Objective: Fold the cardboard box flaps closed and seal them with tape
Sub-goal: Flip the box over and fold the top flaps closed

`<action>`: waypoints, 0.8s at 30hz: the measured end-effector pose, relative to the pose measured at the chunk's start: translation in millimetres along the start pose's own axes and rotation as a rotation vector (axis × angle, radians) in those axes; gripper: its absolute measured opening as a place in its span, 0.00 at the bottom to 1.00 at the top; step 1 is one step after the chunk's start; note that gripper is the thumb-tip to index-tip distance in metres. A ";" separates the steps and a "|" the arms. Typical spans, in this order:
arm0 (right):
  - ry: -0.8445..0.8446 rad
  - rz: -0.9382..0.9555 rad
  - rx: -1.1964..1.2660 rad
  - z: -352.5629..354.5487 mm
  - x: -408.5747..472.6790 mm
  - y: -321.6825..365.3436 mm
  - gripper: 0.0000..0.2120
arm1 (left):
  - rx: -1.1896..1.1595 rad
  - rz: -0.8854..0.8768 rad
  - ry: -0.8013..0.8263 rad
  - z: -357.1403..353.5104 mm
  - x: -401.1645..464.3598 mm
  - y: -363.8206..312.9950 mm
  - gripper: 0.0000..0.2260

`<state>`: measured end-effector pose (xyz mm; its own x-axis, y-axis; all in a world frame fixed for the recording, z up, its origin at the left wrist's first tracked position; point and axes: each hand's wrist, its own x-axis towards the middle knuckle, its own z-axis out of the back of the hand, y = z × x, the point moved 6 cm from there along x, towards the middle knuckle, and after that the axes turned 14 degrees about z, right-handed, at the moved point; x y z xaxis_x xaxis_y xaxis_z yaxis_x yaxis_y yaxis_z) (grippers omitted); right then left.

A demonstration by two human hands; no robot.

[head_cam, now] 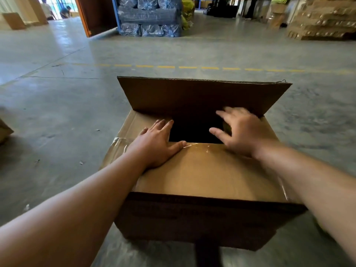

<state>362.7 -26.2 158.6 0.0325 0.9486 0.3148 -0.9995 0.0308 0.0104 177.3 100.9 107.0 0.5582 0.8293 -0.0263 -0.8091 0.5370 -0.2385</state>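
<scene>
— Two hands, and what are our fingers doing?
— Left hand (157, 143) lies flat, fingers straight, pressing the near flap (208, 170). Right hand (238, 130), blurred, fingers spread, holds nothing.
— Where's the cardboard box (192, 218)?
— On the floor (57, 112) at six o'clock, far flap (192, 95) upright at twelve.

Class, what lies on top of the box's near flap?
The left hand rests flat on the near flap, beside shiny clear tape at its edge. The box interior is dark, contents unseen.
</scene>
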 end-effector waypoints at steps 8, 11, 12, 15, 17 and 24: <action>-0.168 -0.090 -0.148 46.2 56.6 -32.4 0.32 | -0.187 -0.097 -0.251 15.8 -14.8 -2.7 0.37; -0.139 -0.066 -0.203 32.9 38.1 -26.7 0.31 | -0.185 -0.193 -0.423 24.1 -23.8 -5.2 0.35; -0.149 -0.066 -0.209 30.6 30.6 -22.3 0.30 | -0.152 -0.235 -0.491 25.3 -25.7 -6.8 0.35; -0.072 -0.054 -0.147 14.3 11.6 -9.5 0.28 | -0.068 -0.305 -0.560 23.5 -25.9 -13.2 0.35; 0.101 -0.061 -0.055 -13.3 -2.2 -2.9 0.31 | -0.028 -0.272 -0.435 17.2 -19.7 -15.9 0.35; 0.374 -0.171 0.057 -65.4 -22.6 6.2 0.37 | 0.171 -0.102 0.097 -21.4 9.0 -33.4 0.34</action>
<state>355.8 -26.8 89.4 0.1854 0.9807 -0.0623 -0.9777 0.1905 0.0887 213.3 87.2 93.9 0.6471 0.7551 -0.1055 -0.7623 0.6426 -0.0768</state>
